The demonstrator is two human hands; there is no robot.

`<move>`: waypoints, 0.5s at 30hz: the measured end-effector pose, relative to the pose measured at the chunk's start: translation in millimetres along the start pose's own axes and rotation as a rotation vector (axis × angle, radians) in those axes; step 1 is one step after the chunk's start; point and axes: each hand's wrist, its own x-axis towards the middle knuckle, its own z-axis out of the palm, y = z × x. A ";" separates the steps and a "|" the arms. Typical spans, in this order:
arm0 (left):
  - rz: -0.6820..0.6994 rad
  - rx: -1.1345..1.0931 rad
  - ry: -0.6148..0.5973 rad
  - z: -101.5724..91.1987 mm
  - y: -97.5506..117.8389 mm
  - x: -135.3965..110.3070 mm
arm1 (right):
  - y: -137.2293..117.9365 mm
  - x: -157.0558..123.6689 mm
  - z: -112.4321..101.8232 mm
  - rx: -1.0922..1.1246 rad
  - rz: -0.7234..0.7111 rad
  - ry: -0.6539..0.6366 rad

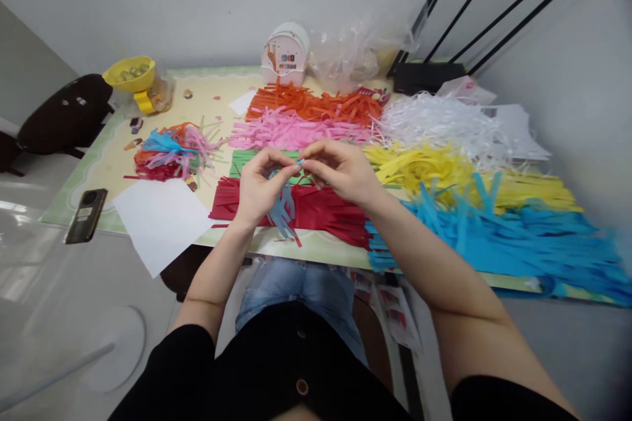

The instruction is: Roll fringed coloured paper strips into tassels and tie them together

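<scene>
My left hand (261, 185) and my right hand (342, 172) meet over the middle of the table, thumbs and fingertips pinched together. Between them is the small twisted top of a blue paper-strip tassel (283, 212), whose strips hang below my left hand. Under the hands lie dark red fringed paper (330, 214) and green fringed paper (241, 159). Farther back are a pink fringed bundle (301, 128) and an orange one (316, 105). A heap of mixed-colour tassels (170, 150) sits to the left.
To the right lie white strips (434, 122), yellow strips (429, 171) and blue fringed paper (494, 233) overhanging the edge. A black router (427, 77), a white container (285, 56) and a yellow bowl (129, 75) stand behind. White paper (160, 220) and a phone (86, 216) lie at left.
</scene>
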 end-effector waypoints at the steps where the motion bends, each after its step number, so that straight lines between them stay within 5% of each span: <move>1: 0.018 0.008 0.016 0.6 -0.3 -0.2 | 0.3 -0.7 2.1 0.081 0.026 0.002; 7: 0.059 0.035 0.010 -2.3 1.6 9.3 | -5.2 7.2 6.8 0.197 0.091 0.037; 12: 0.177 0.051 0.190 0.5 7.3 22.2 | -13.0 25.2 12.3 0.170 0.055 0.077; 15: 0.094 -0.033 0.126 -4.6 5.4 32.5 | -16.7 35.9 9.4 0.123 0.022 0.081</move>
